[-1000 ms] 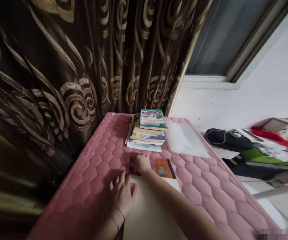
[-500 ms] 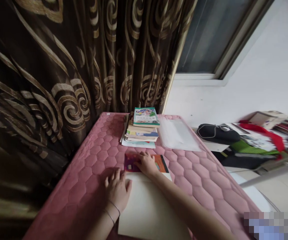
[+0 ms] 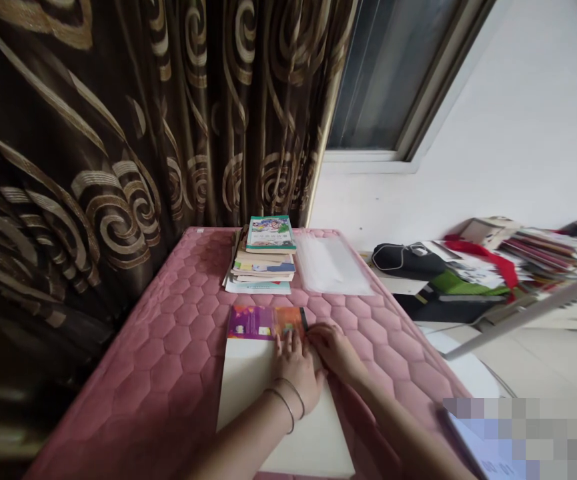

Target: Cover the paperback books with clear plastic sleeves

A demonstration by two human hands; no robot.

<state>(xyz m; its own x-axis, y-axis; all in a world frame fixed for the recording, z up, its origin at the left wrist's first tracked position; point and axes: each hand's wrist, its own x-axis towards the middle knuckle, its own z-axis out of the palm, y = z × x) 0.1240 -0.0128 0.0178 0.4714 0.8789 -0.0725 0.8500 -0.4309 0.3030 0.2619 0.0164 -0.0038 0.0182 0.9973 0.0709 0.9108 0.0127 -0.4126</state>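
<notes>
A large pale cream sheet (image 3: pixel 248 393) lies on the pink quilted surface, with a purple and orange printed band (image 3: pixel 251 321) along its far end. Whether the band and the sheet are one piece I cannot tell. My left hand (image 3: pixel 298 370), two thin bands at its wrist, rests palm down with fingers spread on the sheet, its fingertips reaching the orange part. At the far right corner, my right hand (image 3: pixel 335 352) has its fingers bent and drawn together on the sheet's edge. Part of that edge is hidden beneath the fingers.
Behind the sheet stands a stack of books (image 3: pixel 268 257), beside clear plastic sleeves (image 3: pixel 335 263). A dark patterned curtain (image 3: pixel 168 133) hangs to the left. Bags, papers and folders (image 3: pixel 543 250) are piled at right, past a slanting pale bar (image 3: pixel 523 310).
My left hand has moved from the sheet's left edge onto its right half. My right hand has gone from the printed band to the right edge. The view has turned slightly right.
</notes>
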